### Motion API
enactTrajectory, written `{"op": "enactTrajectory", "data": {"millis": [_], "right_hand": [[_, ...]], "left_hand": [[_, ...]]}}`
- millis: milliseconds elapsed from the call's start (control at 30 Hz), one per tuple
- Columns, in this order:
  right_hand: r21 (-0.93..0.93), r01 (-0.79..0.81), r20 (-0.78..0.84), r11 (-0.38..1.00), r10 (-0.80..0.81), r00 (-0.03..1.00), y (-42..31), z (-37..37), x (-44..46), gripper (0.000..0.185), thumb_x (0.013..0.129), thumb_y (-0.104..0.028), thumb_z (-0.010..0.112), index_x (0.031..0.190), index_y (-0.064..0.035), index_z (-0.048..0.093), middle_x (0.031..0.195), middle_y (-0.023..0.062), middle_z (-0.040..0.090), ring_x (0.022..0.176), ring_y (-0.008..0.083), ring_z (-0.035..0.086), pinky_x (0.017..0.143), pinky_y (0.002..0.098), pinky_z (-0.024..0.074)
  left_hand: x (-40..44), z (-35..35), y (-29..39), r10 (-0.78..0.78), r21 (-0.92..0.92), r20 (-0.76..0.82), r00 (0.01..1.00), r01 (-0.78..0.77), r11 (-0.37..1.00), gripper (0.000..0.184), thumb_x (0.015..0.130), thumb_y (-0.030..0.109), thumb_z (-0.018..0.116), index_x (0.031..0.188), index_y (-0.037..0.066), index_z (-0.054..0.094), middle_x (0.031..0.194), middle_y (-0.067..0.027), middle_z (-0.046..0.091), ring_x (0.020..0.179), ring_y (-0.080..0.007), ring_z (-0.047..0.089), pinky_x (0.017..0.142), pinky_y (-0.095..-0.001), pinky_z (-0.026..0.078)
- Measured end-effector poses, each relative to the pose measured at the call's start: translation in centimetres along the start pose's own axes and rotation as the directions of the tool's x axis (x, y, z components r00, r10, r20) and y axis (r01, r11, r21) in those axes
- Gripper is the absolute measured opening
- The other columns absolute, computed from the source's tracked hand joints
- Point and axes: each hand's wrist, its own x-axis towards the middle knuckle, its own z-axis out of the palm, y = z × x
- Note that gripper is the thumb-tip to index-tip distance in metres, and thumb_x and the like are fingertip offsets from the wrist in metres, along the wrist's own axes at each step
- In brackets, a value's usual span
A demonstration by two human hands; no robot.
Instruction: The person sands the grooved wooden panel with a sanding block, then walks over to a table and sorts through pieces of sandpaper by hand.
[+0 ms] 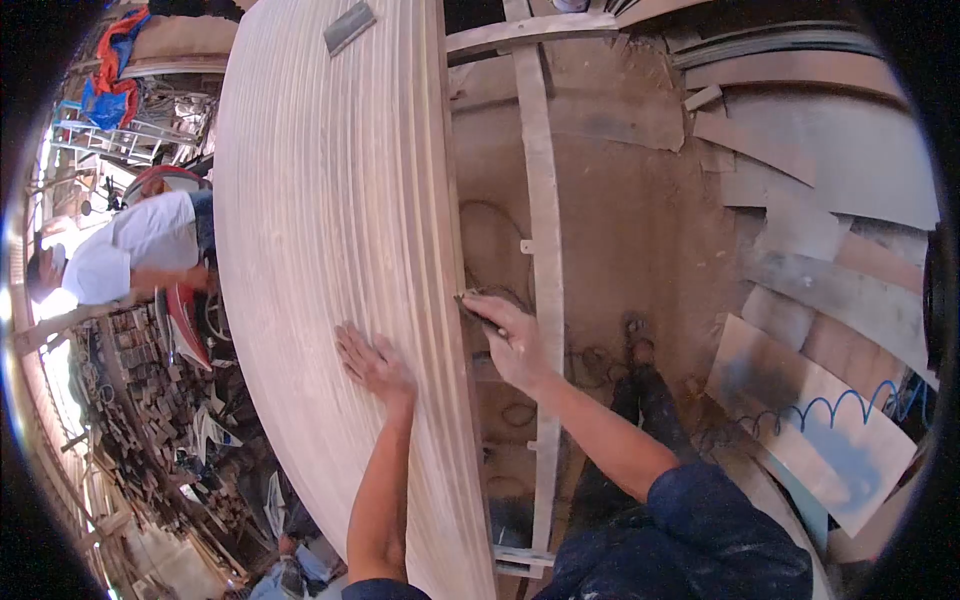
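A long, pale wooden panel (pixel 310 200) with ridges running along its length stretches away in front of me. My left hand (pixel 378 368) lies flat on its grooved face, fingers apart, holding nothing. At the panel's right edge, my right hand (pixel 518 345) is closed around a small dark piece (pixel 483 316) that looks like folded sandpaper. Its tip touches the edge, and most of it is hidden by my fingers. A grey rectangular piece (pixel 349 27) rests on the panel's far end, out of reach of both hands.
A metal frame rail (pixel 540 200) runs along the panel's right side. Boards and sheets (pixel 830 150) are stacked at the right, near a coiled blue hose (pixel 850 405). Left of the panel are a person in a white shirt (pixel 150 245), a red motorcycle (pixel 185 325) and piled wood offcuts (pixel 140 390).
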Motion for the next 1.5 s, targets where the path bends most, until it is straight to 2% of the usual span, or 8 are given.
{"op": "enactTrajectory", "data": {"millis": [167,400,467,567,1100,1167,1233,1500], "right_hand": [[-0.125,-0.038,0.247,0.991,0.068,0.967,-0.7,-2.8,-3.4,0.042,0.08,0.01,0.05,0.117,-0.0047,0.066,0.117,0.0183,0.066,0.112,0.032,0.062,0.098,0.0395,0.0473],[-0.102,-0.027,-0.181,0.994,0.008,0.983,-4.2,-3.9,12.2,0.034,0.089,0.0,0.051,0.12,-0.0036,0.065,0.097,0.0155,0.072,0.091,0.0246,0.068,0.082,0.0345,0.0504],[-0.153,-0.265,-0.086,0.952,0.254,0.963,-4.4,-4.3,16.3,0.033,0.089,-0.004,0.052,0.119,-0.0069,0.067,0.094,0.0146,0.073,0.081,0.0213,0.068,0.074,0.0328,0.0503],[-0.091,-0.09,-0.124,0.992,0.079,0.989,-1.3,-3.7,19.2,0.034,0.088,-0.004,0.051,0.116,-0.0095,0.069,0.092,0.0137,0.073,0.076,0.0195,0.066,0.07,0.03,0.05],[-0.047,-0.148,0.339,0.988,0.155,0.928,-1.6,-4.1,-0.2,0.038,0.084,0.001,0.051,0.118,-0.0085,0.067,0.112,0.0155,0.069,0.112,0.0262,0.063,0.1,0.0354,0.0461],[0.021,-0.072,0.002,0.997,0.072,0.997,-1.3,-4.1,5.2,0.033,0.088,-0.005,0.054,0.118,-0.0098,0.068,0.108,0.0156,0.07,0.106,0.025,0.065,0.095,0.0355,0.0474],[-0.034,-0.352,-0.046,0.936,0.35,0.936,-3.9,-5.9,13.1,0.034,0.094,-0.006,0.049,0.126,-0.0054,0.063,0.119,0.0096,0.067,0.113,0.0178,0.059,0.097,0.0307,0.0449],[-0.146,0.028,-0.08,0.989,-0.04,0.996,0.0,-4.8,29.2,0.037,0.084,-0.005,0.053,0.117,-0.007,0.069,0.101,0.0134,0.072,0.089,0.0214,0.064,0.083,0.0315,0.0485]], "left_hand": [[0.0,-0.7,0.5,-0.03,-0.001,0.024,0.999,0.03,1.0,0.057,0.1,0.031,0.042,0.151,0.007,0.03,0.159,-0.0129,0.024,0.147,-0.0333,0.019,0.118,-0.0481,0.011],[-0.1,-0.2,0.1,-0.009,-0.011,0.02,1.0,0.009,1.0,0.056,0.1,0.031,0.04,0.151,0.008,0.031,0.16,-0.0113,0.023,0.147,-0.0326,0.017,0.119,-0.0478,0.009],[-0.1,-0.4,0.5,-0.033,-0.013,0.03,0.999,0.034,0.999,0.056,0.1,0.031,0.04,0.151,0.008,0.031,0.16,-0.0113,0.023,0.147,-0.0328,0.017,0.118,-0.0482,0.01],[-0.1,-0.4,0.6,-0.057,-0.016,0.036,0.998,0.058,0.998,0.057,0.101,0.032,0.039,0.151,0.008,0.031,0.159,-0.0116,0.023,0.147,-0.0332,0.017,0.118,-0.049,0.01],[-0.1,0.0,-0.5,0.003,0.014,-0.02,1.0,-0.003,1.0,0.058,0.098,0.033,0.043,0.149,0.006,0.034,0.158,-0.0134,0.027,0.145,-0.0357,0.021,0.117,-0.0494,0.013],[-0.1,-0.4,-0.2,0.018,-0.009,-0.024,1.0,-0.018,1.0,0.058,0.098,0.033,0.043,0.149,0.006,0.035,0.158,-0.0136,0.027,0.145,-0.0358,0.022,0.117,-0.0495,0.013],[-0.1,-0.6,0.2,0.035,-0.029,-0.024,0.999,-0.036,0.999,0.058,0.098,0.033,0.043,0.149,0.006,0.036,0.157,-0.0138,0.028,0.145,-0.036,0.022,0.117,-0.0496,0.013],[-0.2,-1.0,0.8,-0.037,-0.006,0.021,0.999,0.037,0.999,0.057,0.099,0.033,0.04,0.15,0.007,0.033,0.159,-0.0137,0.025,0.146,-0.036,0.02,0.117,-0.0506,0.013]]}}
